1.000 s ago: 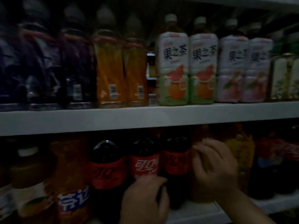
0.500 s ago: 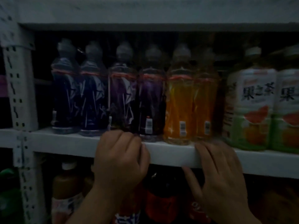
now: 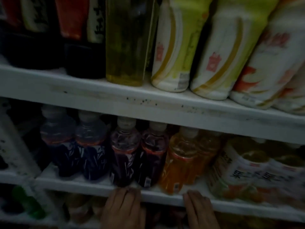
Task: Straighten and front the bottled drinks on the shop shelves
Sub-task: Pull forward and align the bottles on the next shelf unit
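Observation:
On the middle shelf (image 3: 85, 185) stand two blue-labelled bottles (image 3: 66, 146), two purple bottles (image 3: 125, 154) and orange drink bottles (image 3: 178, 164). White fruit-tea bottles (image 3: 244, 172) stand to their right. My left hand (image 3: 123, 210) rests against the shelf's front edge just below the purple bottles, its fingertips at the edge. Over the same edge, below the orange bottles, lies my right hand (image 3: 199, 210) with straight fingers. Neither hand holds a bottle. The picture is dim and blurred.
The upper shelf (image 3: 148, 103) carries dark bottles (image 3: 82, 60), a yellow-green bottle (image 3: 127, 42) and white-and-lime bottles (image 3: 175, 47). A white perforated upright (image 3: 14, 146) stands at the left. More bottles sit dimly on the shelf below.
Both hands rose from the cola bottles on the lower shelf to the front edge of the middle shelf. My view has tilted up, showing a higher shelf.

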Action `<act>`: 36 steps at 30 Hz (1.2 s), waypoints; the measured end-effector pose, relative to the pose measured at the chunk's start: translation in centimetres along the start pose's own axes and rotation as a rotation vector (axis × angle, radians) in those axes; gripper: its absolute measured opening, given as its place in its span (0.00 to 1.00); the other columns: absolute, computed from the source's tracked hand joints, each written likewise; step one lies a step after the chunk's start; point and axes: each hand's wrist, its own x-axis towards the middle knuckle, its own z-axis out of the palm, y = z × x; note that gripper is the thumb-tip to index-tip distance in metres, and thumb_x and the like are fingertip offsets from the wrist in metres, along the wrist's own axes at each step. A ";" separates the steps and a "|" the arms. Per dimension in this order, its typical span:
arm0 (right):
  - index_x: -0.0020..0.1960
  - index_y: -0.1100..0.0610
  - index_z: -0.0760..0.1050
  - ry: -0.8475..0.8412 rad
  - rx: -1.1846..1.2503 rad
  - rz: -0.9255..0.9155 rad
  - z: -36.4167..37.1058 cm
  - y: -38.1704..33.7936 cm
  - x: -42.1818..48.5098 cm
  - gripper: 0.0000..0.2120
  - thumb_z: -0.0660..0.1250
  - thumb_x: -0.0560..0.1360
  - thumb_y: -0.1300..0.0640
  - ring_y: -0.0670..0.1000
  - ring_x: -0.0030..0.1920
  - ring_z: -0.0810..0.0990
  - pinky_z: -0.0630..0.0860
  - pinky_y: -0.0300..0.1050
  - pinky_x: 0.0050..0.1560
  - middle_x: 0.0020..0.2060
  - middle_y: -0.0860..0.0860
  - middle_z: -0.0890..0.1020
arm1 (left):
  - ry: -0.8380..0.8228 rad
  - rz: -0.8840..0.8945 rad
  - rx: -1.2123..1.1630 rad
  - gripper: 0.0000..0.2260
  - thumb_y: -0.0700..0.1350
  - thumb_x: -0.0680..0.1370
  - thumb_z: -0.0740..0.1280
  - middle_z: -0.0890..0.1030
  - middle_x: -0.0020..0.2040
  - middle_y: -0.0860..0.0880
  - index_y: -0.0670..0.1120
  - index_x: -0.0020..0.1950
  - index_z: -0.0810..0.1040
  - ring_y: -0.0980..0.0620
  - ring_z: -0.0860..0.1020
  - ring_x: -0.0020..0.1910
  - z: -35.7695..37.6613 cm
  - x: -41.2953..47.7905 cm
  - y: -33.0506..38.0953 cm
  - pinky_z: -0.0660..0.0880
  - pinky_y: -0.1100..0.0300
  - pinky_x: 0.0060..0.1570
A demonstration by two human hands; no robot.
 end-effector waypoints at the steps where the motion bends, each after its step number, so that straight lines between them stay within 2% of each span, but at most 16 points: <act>1: 0.58 0.64 0.79 -0.022 -0.049 -0.038 -0.3 0.4 -0.4 0.25 0.61 0.72 0.46 0.57 0.61 0.73 0.57 0.47 0.71 0.57 0.58 0.80 | -0.103 -0.050 -0.053 0.14 0.43 0.74 0.60 0.83 0.46 0.45 0.43 0.49 0.85 0.43 0.80 0.46 -0.6 0.0 0.3 0.73 0.47 0.56; 3: 0.68 0.61 0.71 -0.158 -0.102 -0.081 -2.3 1.6 -0.9 0.35 0.67 0.66 0.44 0.58 0.67 0.70 0.56 0.49 0.72 0.66 0.55 0.72 | -0.338 -0.086 -0.108 0.19 0.46 0.68 0.66 0.81 0.50 0.44 0.40 0.56 0.82 0.42 0.77 0.51 -3.4 0.7 1.6 0.73 0.46 0.59; 6: 0.76 0.53 0.55 -0.389 0.045 0.006 -6.2 0.6 -0.5 0.34 0.58 0.76 0.40 0.51 0.75 0.55 0.51 0.42 0.73 0.75 0.50 0.56 | -0.712 -0.057 -0.025 0.30 0.48 0.73 0.63 0.72 0.66 0.44 0.39 0.73 0.66 0.43 0.67 0.65 -7.3 2.4 2.5 0.62 0.50 0.70; 7: 0.76 0.52 0.56 -0.403 0.138 0.078 -7.4 -0.1 -0.1 0.32 0.57 0.77 0.40 0.50 0.74 0.56 0.55 0.39 0.70 0.75 0.49 0.58 | -0.768 -0.068 -0.026 0.30 0.49 0.75 0.61 0.68 0.70 0.44 0.41 0.76 0.60 0.44 0.64 0.69 -8.2 3.1 2.5 0.59 0.52 0.71; 9: 0.72 0.52 0.64 -0.188 0.270 0.214 -9.5 -1.1 0.5 0.29 0.60 0.76 0.40 0.50 0.67 0.69 0.67 0.38 0.60 0.69 0.51 0.70 | -0.840 -0.171 -0.158 0.25 0.50 0.77 0.60 0.69 0.70 0.46 0.46 0.73 0.65 0.47 0.67 0.67 -9.4 4.3 2.4 0.66 0.55 0.67; 11: 0.66 0.52 0.70 0.117 0.380 0.321 -12.1 -2.2 1.7 0.28 0.63 0.73 0.37 0.50 0.59 0.75 0.69 0.38 0.52 0.60 0.50 0.76 | -0.780 -0.332 -0.303 0.18 0.51 0.77 0.59 0.76 0.62 0.48 0.49 0.66 0.73 0.49 0.75 0.58 -10.6 5.7 2.3 0.75 0.57 0.52; 13: 0.62 0.50 0.70 0.303 0.500 0.383 -14.2 -3.4 3.8 0.30 0.63 0.69 0.31 0.47 0.54 0.76 0.69 0.39 0.51 0.55 0.48 0.77 | -0.593 -0.400 -0.364 0.16 0.50 0.78 0.61 0.77 0.59 0.48 0.48 0.65 0.74 0.49 0.76 0.55 -11.3 7.1 2.3 0.75 0.59 0.47; 16: 0.55 0.48 0.72 0.309 0.460 0.502 -16.2 -4.8 7.6 0.36 0.60 0.61 0.22 0.47 0.50 0.78 0.74 0.43 0.49 0.50 0.46 0.80 | -0.391 -0.461 -0.486 0.16 0.49 0.78 0.63 0.78 0.58 0.48 0.48 0.64 0.74 0.49 0.77 0.55 -12.0 9.6 3.5 0.73 0.59 0.47; 18: 0.45 0.51 0.76 0.253 0.320 0.497 -16.6 -5.7 9.3 0.37 0.57 0.58 0.19 0.50 0.41 0.81 0.76 0.42 0.38 0.38 0.47 0.80 | -0.347 -0.500 -0.534 0.12 0.49 0.77 0.64 0.80 0.54 0.49 0.49 0.60 0.76 0.50 0.78 0.52 -12.6 11.2 4.5 0.75 0.58 0.46; 20: 0.36 0.51 0.75 0.194 0.228 0.444 -16.5 -6.1 10.3 0.34 0.58 0.59 0.20 0.52 0.33 0.79 0.71 0.40 0.31 0.29 0.48 0.76 | -0.326 -0.522 -0.529 0.10 0.47 0.77 0.65 0.80 0.51 0.50 0.49 0.57 0.77 0.50 0.78 0.48 -12.9 11.9 5.1 0.77 0.54 0.44; 22: 0.37 0.53 0.77 0.171 0.245 0.415 -16.1 -5.9 10.6 0.31 0.62 0.62 0.24 0.56 0.36 0.80 0.69 0.41 0.32 0.30 0.51 0.78 | -0.316 -0.545 -0.526 0.08 0.46 0.76 0.65 0.81 0.49 0.50 0.48 0.55 0.76 0.50 0.79 0.46 -13.1 12.0 5.2 0.78 0.53 0.41; 25: 0.50 0.57 0.80 0.172 0.398 0.426 -16.1 -5.0 10.9 0.30 0.67 0.66 0.31 0.61 0.47 0.81 0.73 0.46 0.41 0.44 0.57 0.83 | -0.316 -0.552 -0.521 0.10 0.46 0.76 0.66 0.80 0.49 0.50 0.48 0.57 0.74 0.50 0.78 0.46 -13.3 12.3 4.8 0.78 0.54 0.41; 28: 0.58 0.55 0.77 -0.026 0.526 0.424 -16.6 -4.1 11.3 0.29 0.69 0.67 0.35 0.59 0.56 0.77 0.75 0.49 0.55 0.54 0.56 0.81 | -0.325 -0.539 -0.524 0.12 0.46 0.76 0.66 0.80 0.48 0.51 0.48 0.58 0.73 0.51 0.79 0.46 -13.3 12.5 4.1 0.78 0.54 0.43; 30: 0.59 0.53 0.76 -0.131 0.681 0.430 -17.0 -3.5 11.4 0.27 0.71 0.67 0.38 0.57 0.58 0.77 0.74 0.51 0.59 0.57 0.54 0.80 | -0.330 -0.542 -0.531 0.12 0.45 0.75 0.66 0.80 0.48 0.51 0.48 0.59 0.73 0.51 0.79 0.46 -13.3 12.6 3.9 0.77 0.56 0.42; 33: 0.61 0.51 0.74 -0.238 0.783 0.391 -17.6 -2.9 11.1 0.26 0.72 0.68 0.42 0.54 0.56 0.77 0.75 0.52 0.58 0.57 0.51 0.78 | -0.337 -0.519 -0.532 0.14 0.45 0.75 0.66 0.80 0.48 0.52 0.49 0.61 0.73 0.51 0.79 0.47 -13.5 12.5 4.0 0.76 0.58 0.42; 36: 0.65 0.50 0.72 -0.284 0.743 0.274 -18.1 -2.4 10.9 0.24 0.70 0.71 0.46 0.48 0.53 0.73 0.73 0.44 0.53 0.53 0.46 0.74 | -0.355 -0.429 -0.532 0.17 0.46 0.76 0.66 0.80 0.51 0.51 0.50 0.65 0.73 0.51 0.79 0.49 -13.8 12.6 4.4 0.78 0.55 0.46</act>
